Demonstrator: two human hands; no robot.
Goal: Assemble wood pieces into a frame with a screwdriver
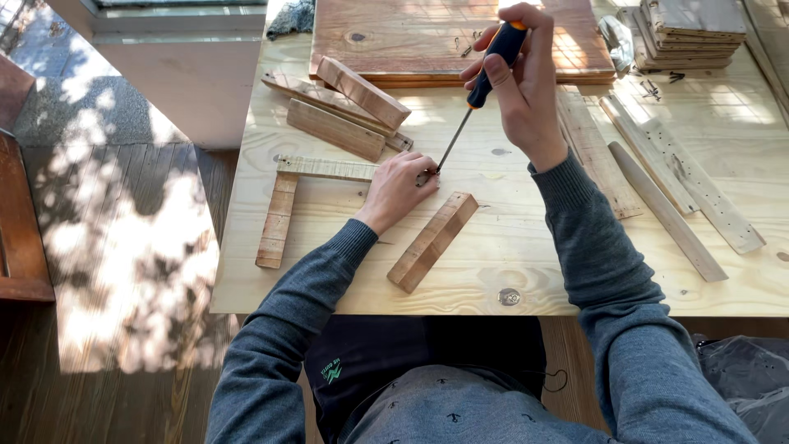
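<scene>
You're driving a screw into the L-shaped strip frame (296, 185): the screwdriver (481, 86) tip sits at the right end of the frame's top strip, near the middle of the pale wooden table (575, 271), right under your left fingertips. The screw itself is too small to make out. Right hand (522, 86) is clenched around the orange-and-black handle, shaft slanting down and to the left. Left hand (399, 189) presses flat on the strip end, fingers pinching around the tip, grasping nothing else. Judging by this, you're mid-step, seating or turning the fastener; the next move likely calls for keeping the shaft in line with the screw, steady downward pressure, and the left hand pinning the strip so it doesn't twist. A loose wood block (433, 241) lies just beside your left wrist, apart from the frame. A stack of short strips (345, 107) sits behind the frame, long slats (666, 189) lie to the right, a large board (411, 37) at the far edge.
</scene>
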